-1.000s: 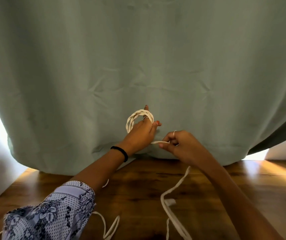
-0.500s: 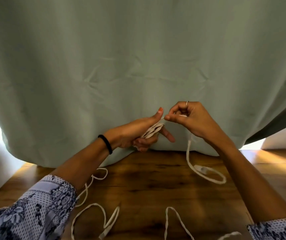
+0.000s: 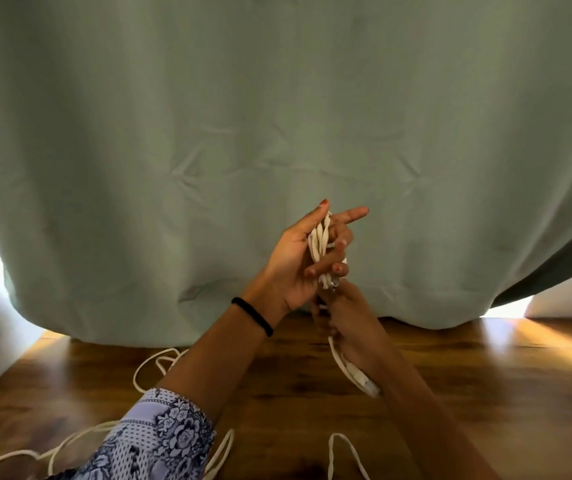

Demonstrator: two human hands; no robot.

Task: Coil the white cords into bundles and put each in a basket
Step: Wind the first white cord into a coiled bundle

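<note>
Your left hand is raised in front of the green curtain, palm turned toward you, with several loops of white cord gathered across it; the thumb points up, the index finger sticks out to the right, and the other fingers curl over the coil to pin it. Your right hand sits just below, touching the underside of the bundle and closed around the cord's free end, which trails down along your forearm to a small plug. More loose cord lies in loops on the wooden table, behind your left arm and near the bottom edge. A black band circles your left wrist.
</note>
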